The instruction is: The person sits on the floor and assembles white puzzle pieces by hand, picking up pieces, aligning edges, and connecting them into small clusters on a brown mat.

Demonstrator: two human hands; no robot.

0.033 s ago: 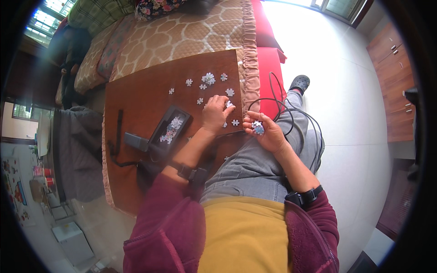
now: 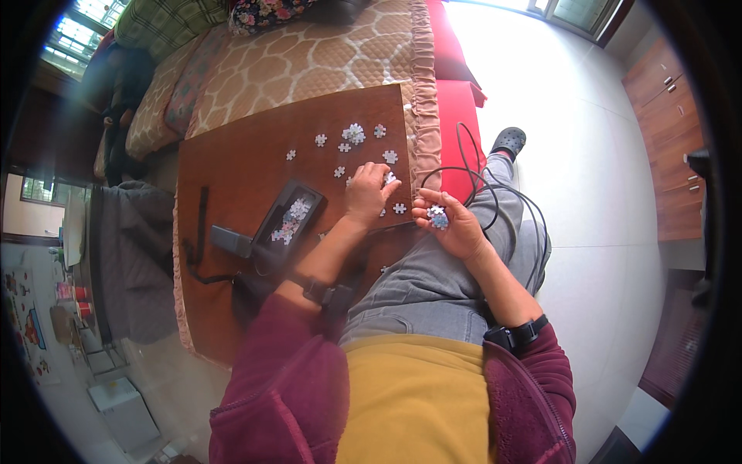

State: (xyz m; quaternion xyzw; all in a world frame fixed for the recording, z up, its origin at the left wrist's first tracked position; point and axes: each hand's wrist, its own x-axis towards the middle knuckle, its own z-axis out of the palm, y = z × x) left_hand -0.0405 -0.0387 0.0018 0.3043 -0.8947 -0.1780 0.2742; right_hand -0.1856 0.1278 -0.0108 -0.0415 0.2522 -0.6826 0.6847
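Observation:
My left hand (image 2: 366,195) is over the right part of a brown wooden board, its thumb and forefinger closed on a pale jigsaw piece (image 2: 389,179). My right hand (image 2: 462,230) is turned palm up beside the board's right edge, fingers curled round a small cluster of white and bluish jigsaw pieces (image 2: 438,217). Several loose pieces lie around my left hand, among them a single piece (image 2: 399,208) close to its thumb. Beyond the hand sits a small heap of pieces (image 2: 353,134). Left of my left forearm, a dark open box (image 2: 287,215) holds more pieces.
The wooden board (image 2: 239,166) rests against a bed with a patterned quilt (image 2: 309,58). A grey block-shaped device (image 2: 231,240) and a black strap (image 2: 203,224) lie left of the box. A black cable (image 2: 466,168) loops over my right leg. Wooden cabinets (image 2: 663,139) stand at the right.

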